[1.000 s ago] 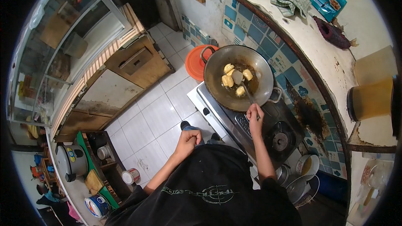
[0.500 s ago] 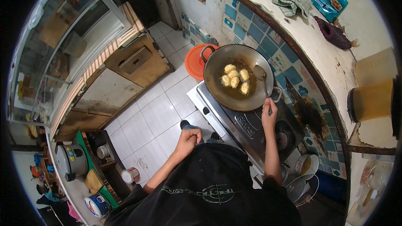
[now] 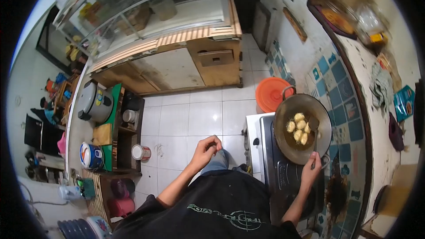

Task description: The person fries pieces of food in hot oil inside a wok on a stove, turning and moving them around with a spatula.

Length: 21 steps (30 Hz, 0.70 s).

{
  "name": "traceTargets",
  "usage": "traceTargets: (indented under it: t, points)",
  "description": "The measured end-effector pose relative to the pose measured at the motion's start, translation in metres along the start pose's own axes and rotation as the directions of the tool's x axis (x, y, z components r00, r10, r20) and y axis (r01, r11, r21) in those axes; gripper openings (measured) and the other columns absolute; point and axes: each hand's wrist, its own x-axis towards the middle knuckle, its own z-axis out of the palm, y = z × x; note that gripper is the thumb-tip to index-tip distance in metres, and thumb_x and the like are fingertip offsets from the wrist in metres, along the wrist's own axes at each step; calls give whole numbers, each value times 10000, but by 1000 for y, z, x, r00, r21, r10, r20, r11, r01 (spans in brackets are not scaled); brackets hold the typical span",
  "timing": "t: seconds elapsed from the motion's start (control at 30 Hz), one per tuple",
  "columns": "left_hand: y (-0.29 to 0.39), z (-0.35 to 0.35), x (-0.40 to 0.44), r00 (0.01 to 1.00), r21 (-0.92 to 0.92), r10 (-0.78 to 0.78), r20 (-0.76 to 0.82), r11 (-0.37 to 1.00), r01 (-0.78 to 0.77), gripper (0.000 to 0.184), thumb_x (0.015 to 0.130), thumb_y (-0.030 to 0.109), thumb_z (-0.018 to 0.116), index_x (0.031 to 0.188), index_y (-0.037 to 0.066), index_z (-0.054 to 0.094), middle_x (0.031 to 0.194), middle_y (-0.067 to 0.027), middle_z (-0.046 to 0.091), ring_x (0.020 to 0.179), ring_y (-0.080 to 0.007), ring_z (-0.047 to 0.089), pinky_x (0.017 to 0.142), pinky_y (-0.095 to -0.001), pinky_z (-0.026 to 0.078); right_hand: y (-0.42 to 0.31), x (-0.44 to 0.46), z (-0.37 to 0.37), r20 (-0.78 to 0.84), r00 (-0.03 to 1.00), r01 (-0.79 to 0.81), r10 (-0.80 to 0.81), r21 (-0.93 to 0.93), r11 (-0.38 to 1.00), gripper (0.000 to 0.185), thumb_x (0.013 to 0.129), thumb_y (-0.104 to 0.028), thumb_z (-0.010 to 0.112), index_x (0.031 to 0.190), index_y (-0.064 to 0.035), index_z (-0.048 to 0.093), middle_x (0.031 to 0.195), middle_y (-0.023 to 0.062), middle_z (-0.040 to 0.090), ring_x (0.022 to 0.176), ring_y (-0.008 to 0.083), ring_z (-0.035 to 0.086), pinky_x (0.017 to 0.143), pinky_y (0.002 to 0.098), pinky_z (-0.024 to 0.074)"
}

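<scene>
My right hand [image 3: 311, 169] is closed around the handle of a metal spatula [image 3: 314, 125], whose head rests inside the wok at its right side. Dark oil fills the bottom of the wok [image 3: 281, 138], and several pale yellow pieces of food [image 3: 298, 127] sit in it. Under the wok is a gas stove [image 3: 283, 179] with a black top. My left hand [image 3: 205, 151] hangs in front of my body with its fingers loosely curled, and nothing shows in it.
An orange lid [image 3: 270, 94] lies beyond the stove. A glass-fronted cabinet [image 3: 164, 59] stands ahead. To the left are a rice cooker [image 3: 95, 102] on a green-topped shelf and a can [image 3: 141, 152] on the tiled floor [image 3: 177, 148]. A ledge [image 3: 361, 68] runs along the right wall.
The view has swung left, so the wok and stove appear farther right and lower. My left hand's fist has loosened slightly. My right hand keeps hold of the spatula in the wok.
</scene>
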Motion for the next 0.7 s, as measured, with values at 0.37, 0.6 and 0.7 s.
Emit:
traceTargets:
  t: [0.37, 0.6, 0.7]
  points:
    - [-16, -18, -6, 997, 36, 65, -30, 997, -64, 169, 758, -15, 344, 669, 8, 486, 679, -37, 487, 645, -109, 437, 601, -250, 367, 42, 28, 8, -242, 967, -81, 78, -1, 997, 477, 987, -364, 444, 1185, 47, 583, 1115, 238, 616, 1042, 363, 576, 880, 414, 443]
    - [-20, 8, 6, 996, 155, -53, 73, 987, 41, 171, 647, -51, 333, 519, 43, 394, 524, 11, 379, 519, -72, 329, 480, -251, 231, 76, 33, 4, -288, 956, -35, 61, 94, 995, 370, 976, -280, 480, 1126, 31, 609, 1019, 195, 651, 956, 317, 603, 835, 383, 448]
    - [-15, 21, 13, 990, 148, -65, 128, 988, 45, 172, 663, -44, 334, 527, 40, 397, 525, 18, 370, 522, -61, 322, 479, -248, 226, 108, 42, 19, -338, 931, -35, 138, 293, 955, 279, 997, -254, 460, 933, -1, 558, 732, 19, 509, 661, 100, 478, 577, 253, 392]
